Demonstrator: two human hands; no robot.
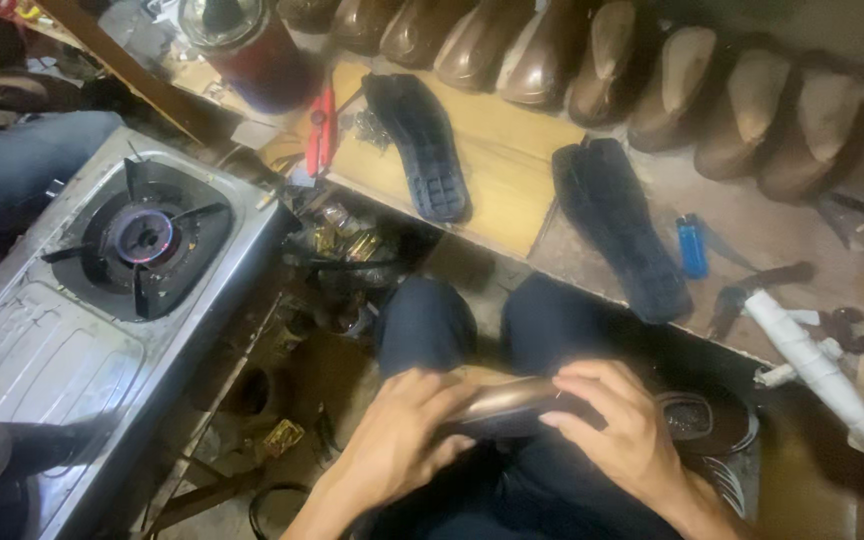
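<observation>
Dark brown shoe (512, 405) lies across the lap, long axis running left to right between both hands: left hand (397, 440) clasps its near end, right hand (627, 430) clamps over the far end, equally close.

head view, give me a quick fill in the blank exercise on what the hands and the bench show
1. Both hands, left and right, hold a dark brown ____ over the lap.
2. The burner on the gas stove is ____.
3. The small lighter on the bench is ____ in colour.
4. Two black ____ lie on the bench.

Missing words: shoe; lit; blue; soles
</observation>
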